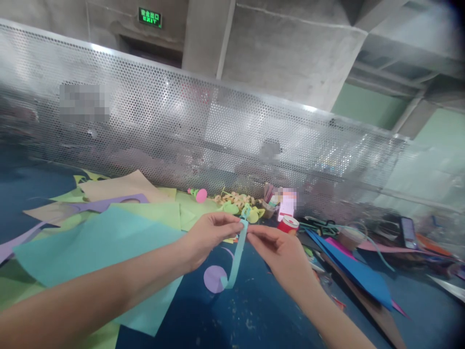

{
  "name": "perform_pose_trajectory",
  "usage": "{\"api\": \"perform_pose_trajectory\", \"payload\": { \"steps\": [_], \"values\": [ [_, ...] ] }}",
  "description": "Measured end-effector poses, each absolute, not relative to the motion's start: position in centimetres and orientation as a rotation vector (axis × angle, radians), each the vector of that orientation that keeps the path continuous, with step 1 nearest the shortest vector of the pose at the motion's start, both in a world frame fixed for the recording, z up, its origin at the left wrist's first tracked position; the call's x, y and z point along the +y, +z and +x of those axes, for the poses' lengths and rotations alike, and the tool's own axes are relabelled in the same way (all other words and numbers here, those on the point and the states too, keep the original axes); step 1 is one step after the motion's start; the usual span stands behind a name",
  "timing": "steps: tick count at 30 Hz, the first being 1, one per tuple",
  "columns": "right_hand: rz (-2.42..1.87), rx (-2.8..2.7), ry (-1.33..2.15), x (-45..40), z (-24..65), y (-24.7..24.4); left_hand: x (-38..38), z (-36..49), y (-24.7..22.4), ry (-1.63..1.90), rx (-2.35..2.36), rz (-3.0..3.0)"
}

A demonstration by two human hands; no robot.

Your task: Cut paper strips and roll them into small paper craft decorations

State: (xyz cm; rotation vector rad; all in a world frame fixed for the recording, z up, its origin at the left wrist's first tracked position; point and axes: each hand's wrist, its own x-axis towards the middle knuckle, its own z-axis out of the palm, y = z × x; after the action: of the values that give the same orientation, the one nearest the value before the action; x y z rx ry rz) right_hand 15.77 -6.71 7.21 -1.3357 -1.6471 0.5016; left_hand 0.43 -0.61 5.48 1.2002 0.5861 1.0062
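Near the middle of the view, a narrow light-blue paper strip [237, 259] hangs between my hands and curls at its lower end. My left hand [207, 236] pinches the strip's upper end between thumb and fingers. From the other side, my right hand [279, 249] is closed with its fingertips at the strip's right edge. The strip's bottom end meets a round purple paper disc [214, 279]; whether it is stuck to it I cannot tell. Just behind my fingertips shows a small curled light-blue paper piece [246, 211].
Left of my hands lie a large light-blue sheet [105, 247] and other coloured sheets. Behind are curled paper strips [234, 198], a pink disc [201, 195] and a red can [288, 224]. Blue sheets [354, 271] and a phone [408, 232] lie right. A perforated metal panel [145, 116] borders the table.
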Motion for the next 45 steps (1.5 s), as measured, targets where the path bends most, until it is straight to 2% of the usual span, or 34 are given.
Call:
{"api": "perform_pose_trajectory", "payload": {
  "steps": [7, 12, 30, 37, 45],
  "values": [
    [-1.385, -1.697, 0.277, -6.7, 15.9, 6.9, -1.0, 0.5, 5.3, 0.945, 0.566, 1.128],
    [-1.356, -1.698, 0.287, -6.8, 16.0, 7.0, -1.0, 0.5, 5.3, 0.945, 0.606, 1.192],
    [-1.280, -1.562, 0.691, -6.4, 16.4, 7.4, -1.0, 0.2, 5.5, 0.889, 0.535, 1.296],
    [-1.285, -1.595, 0.687, -6.3, 16.4, 7.5, -0.9, 0.1, 5.6, 0.878, 0.607, 1.317],
    [-1.192, -1.305, 0.999, -5.9, 16.2, 6.7, -1.0, 0.1, 5.7, 0.929, 0.558, 1.413]
  ]
}}
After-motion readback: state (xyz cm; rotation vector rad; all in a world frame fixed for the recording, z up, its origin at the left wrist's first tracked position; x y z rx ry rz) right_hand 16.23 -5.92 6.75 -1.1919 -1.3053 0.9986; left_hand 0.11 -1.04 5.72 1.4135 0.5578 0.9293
